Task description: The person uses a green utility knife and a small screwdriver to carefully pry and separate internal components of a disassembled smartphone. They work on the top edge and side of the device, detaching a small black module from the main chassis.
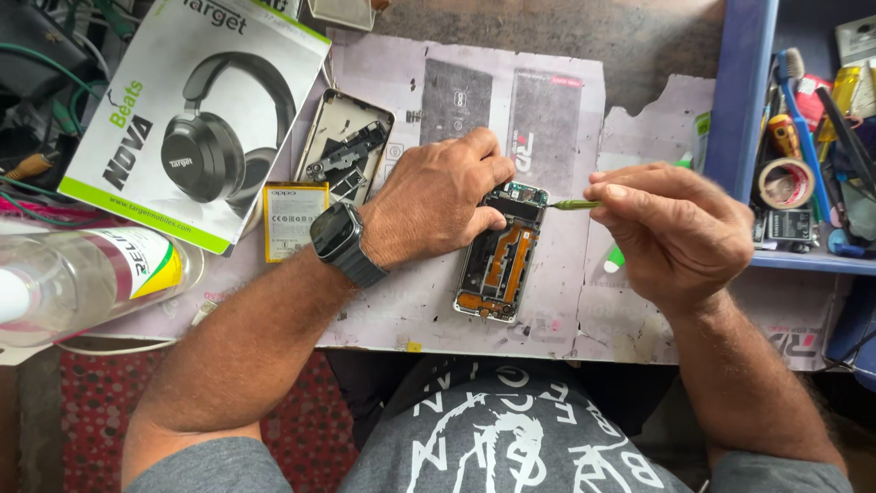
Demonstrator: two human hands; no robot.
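Observation:
An opened smartphone [497,265] with exposed orange flex cables and boards lies on a worn paper mat [557,310]. My left hand [438,196], with a dark smartwatch on the wrist, presses on the phone's upper end. My right hand [671,228] pinches a thin green-tipped tool [573,204], whose point touches the phone's top right corner. A removed phone back frame [345,151] and a yellow-edged flat battery [290,217] lie to the left of my left hand.
A white and green headphone box [196,110] sits at the upper left beside tangled cables. A clear plastic bottle [87,274] lies at the left edge. A blue shelf [812,146] on the right holds tape, screwdrivers and a toothbrush.

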